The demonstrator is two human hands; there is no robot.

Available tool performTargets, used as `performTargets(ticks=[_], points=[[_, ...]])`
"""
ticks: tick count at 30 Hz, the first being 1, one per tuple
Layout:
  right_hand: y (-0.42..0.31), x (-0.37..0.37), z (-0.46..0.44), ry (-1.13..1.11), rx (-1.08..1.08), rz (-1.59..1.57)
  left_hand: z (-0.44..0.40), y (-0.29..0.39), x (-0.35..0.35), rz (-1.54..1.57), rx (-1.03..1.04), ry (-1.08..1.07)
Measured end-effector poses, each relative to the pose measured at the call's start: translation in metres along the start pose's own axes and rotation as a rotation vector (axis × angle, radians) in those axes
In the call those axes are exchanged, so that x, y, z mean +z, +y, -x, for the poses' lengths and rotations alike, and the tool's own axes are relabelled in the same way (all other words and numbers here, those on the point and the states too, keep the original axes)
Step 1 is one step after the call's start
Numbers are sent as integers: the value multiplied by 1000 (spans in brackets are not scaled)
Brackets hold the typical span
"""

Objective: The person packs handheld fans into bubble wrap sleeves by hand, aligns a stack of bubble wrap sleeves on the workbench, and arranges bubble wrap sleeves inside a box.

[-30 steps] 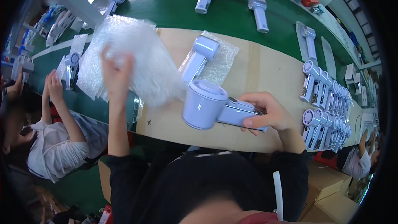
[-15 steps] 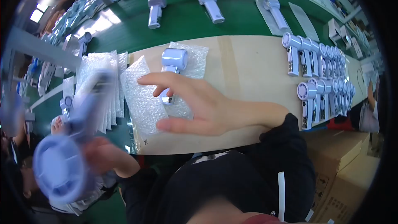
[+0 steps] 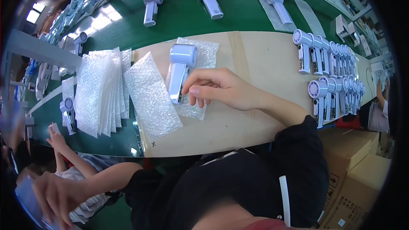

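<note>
At the lower left my left hand point(image 3: 59, 196) is blurred, its fingers against a lavender handheld fan point(image 3: 27, 200) that is cut off by the dark edge of the view. My right hand point(image 3: 217, 88) is over the table, fingers loosely curled with nothing in them. Its fingertips are beside the handle of another lavender handheld fan point(image 3: 183, 59); whether they touch I cannot tell. That fan lies on a bubble-wrap bag point(image 3: 208, 51), head toward the far side. A second bubble-wrap bag point(image 3: 151, 98) lies flat just left of it.
A fanned stack of bubble-wrap bags point(image 3: 98, 91) lies to the left. Two rows of handheld fans point(image 3: 315, 96) stand at the right. Several more fans point(image 3: 208, 2) lie on the green surface behind. Cardboard boxes point(image 3: 358, 183) are at lower right. Another person's hand point(image 3: 57, 138) shows at left.
My left hand has moved down and left with the fan. My right hand has drawn back slightly right, its fingers curling from outstretched, and the fan on the bag is more exposed.
</note>
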State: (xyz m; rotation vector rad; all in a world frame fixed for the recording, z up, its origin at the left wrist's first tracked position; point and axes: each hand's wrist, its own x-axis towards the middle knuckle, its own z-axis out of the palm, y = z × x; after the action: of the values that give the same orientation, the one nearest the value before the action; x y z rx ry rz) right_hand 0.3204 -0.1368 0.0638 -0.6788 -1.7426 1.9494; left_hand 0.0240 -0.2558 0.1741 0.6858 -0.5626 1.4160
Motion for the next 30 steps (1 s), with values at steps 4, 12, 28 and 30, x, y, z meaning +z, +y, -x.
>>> performTargets(ticks=[4, 12, 28, 30], points=[[5, 10, -12, -65, -36, -3, 49, 77, 4, -961, 341, 394], [1, 58, -20, -106, 116, -317, 26, -72, -106, -1471, -98, 559], [67, 70, 45, 184, 14, 522, 112, -48, -137, -1026, -872, 1026], [67, 65, 48, 160, 17, 817, 113, -43, -134, -1040, -828, 1033]])
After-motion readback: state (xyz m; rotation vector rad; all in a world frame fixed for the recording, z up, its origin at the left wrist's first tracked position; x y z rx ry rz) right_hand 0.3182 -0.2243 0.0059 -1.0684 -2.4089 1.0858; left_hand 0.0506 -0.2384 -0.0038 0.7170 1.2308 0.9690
